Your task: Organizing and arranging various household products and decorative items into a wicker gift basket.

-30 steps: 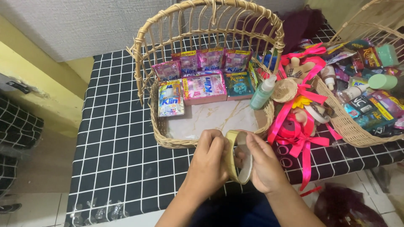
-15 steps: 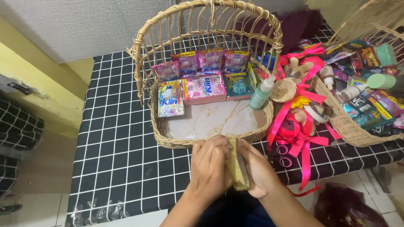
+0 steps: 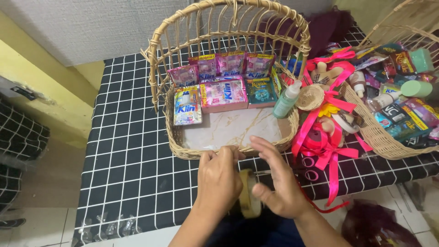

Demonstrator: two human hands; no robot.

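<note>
Your left hand (image 3: 218, 183) and right hand (image 3: 279, 187) pinch a tape roll (image 3: 249, 194) between them. The wicker basket (image 3: 183, 148) sits just beyond your fingers.

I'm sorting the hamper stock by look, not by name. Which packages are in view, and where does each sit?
Pink sachets: a row standing against the back of the cane basket.
White and blue sachet: basket's left side, flat.
Pink box: basket's middle, rectangular.
Teal packet: right of the pink box.
Mixed colourful packets: heaped in the right-hand basket.
</note>
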